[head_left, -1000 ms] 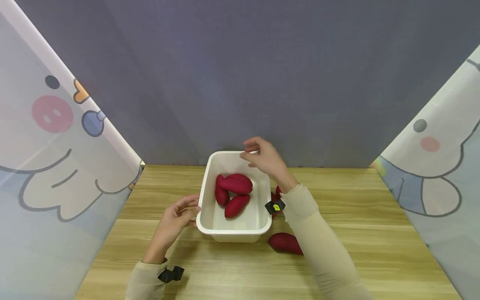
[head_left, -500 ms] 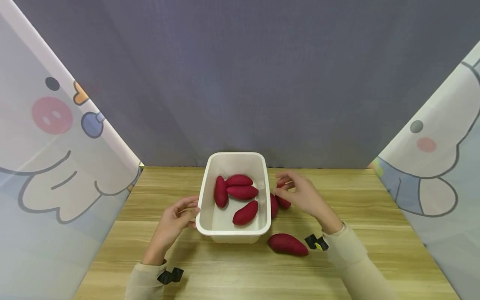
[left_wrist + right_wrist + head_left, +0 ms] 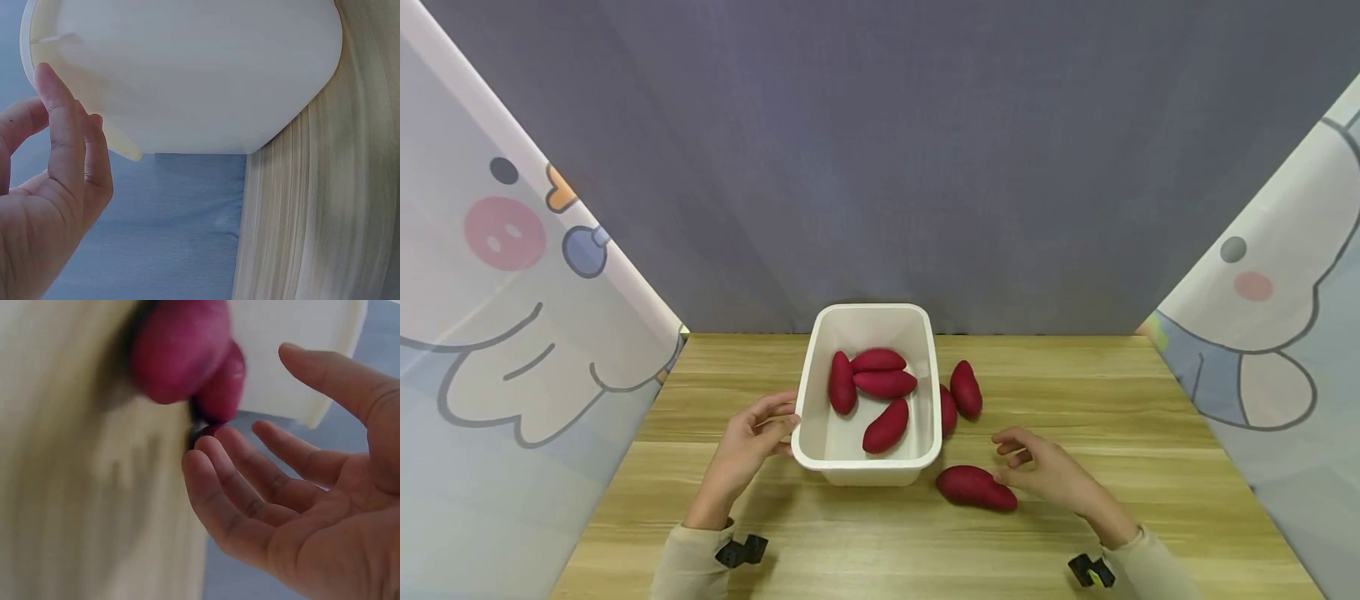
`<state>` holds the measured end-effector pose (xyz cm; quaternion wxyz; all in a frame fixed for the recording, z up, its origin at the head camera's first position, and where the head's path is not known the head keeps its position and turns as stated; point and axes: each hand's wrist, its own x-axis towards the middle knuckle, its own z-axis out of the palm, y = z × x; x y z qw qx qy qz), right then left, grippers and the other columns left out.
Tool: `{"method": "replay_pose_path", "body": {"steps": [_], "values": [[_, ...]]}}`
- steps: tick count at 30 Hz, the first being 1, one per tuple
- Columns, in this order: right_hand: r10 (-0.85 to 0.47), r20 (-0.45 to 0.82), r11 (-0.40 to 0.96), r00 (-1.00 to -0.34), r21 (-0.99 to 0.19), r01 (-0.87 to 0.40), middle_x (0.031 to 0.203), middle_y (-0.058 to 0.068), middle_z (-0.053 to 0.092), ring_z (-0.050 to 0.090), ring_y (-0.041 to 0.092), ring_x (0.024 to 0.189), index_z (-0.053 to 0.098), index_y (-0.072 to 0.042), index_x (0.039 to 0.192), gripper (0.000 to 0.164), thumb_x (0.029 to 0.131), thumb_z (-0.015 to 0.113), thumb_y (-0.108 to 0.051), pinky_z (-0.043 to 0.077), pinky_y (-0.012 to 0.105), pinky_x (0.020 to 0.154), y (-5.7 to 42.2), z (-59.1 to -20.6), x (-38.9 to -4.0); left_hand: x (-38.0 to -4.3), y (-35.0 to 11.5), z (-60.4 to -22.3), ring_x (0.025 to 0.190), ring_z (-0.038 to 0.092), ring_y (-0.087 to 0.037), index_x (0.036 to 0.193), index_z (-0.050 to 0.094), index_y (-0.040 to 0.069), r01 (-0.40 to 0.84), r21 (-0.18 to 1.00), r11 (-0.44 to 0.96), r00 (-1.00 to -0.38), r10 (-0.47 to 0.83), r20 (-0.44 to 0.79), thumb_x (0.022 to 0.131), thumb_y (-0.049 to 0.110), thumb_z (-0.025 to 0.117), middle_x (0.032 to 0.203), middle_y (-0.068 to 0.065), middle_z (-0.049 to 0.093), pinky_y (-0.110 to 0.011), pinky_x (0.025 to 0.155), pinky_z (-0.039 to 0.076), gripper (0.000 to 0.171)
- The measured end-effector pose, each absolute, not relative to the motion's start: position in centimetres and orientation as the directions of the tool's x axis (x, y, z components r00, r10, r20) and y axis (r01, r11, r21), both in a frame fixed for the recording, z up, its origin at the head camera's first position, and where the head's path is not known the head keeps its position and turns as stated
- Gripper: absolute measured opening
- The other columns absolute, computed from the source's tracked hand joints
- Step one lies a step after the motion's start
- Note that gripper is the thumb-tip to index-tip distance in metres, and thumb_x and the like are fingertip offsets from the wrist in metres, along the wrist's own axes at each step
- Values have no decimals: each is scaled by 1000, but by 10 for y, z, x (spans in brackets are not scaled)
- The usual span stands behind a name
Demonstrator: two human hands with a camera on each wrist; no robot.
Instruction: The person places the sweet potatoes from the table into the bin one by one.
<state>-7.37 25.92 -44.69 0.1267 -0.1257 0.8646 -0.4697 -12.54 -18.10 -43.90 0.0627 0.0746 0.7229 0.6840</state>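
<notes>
White bin, far edge of desk; left hand touches it; right hand beside red tuber; grips released.

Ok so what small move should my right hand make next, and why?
I'd probably close your right hand round the sweet potato nearest it: the hand is open right beside that one and holds nothing, your left hand touches the white bin, and four other sweet potatoes already lie inside.

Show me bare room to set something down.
Tabletop lies bare in front of the white bin between the sleeves, and between left hand and patterned curtain. Crowded: right of the bin, with three red tubers near the right hand.
</notes>
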Motion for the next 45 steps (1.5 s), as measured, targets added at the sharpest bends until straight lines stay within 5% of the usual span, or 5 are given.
{"method": "replay_pose_path", "body": {"steps": [8,21,28,45], "values": [[-381,-152,467,-912,-883,-48,116,20,62,61,30,98,53,8,130,55,87,79,-15,54,29,77,266,-475,-62,-125,-180,-437,103,63,-48,134,60,2,12,998,55,-983,186,1,96,12,70,124,-25,60,-42,72,62,40],[-384,-144,378,-912,-926,-13,103,15,65,63,19,83,52,13,129,50,90,74,-9,54,26,66,267,-487,-62,-124,-180,-437,97,67,-35,133,60,0,1,998,57,-985,175,-9,95,10,70,123,-25,60,-41,71,62,40],[-355,-159,346,-921,-938,29,109,17,66,64,21,90,50,12,131,49,93,72,-10,57,28,69,273,-486,-65,-124,-179,-436,93,68,-27,134,59,-2,12,999,52,-983,184,2,96,9,69,123,-27,59,-38,70,62,41],[-230,-55,394,-972,-918,-41,116,22,62,63,28,97,49,8,136,50,95,70,-12,58,35,77,292,-424,-95,-124,-180,-437,93,69,-25,134,58,-3,18,999,48,-981,192,8,96,11,70,123,-27,59,-38,71,62,42]]}}
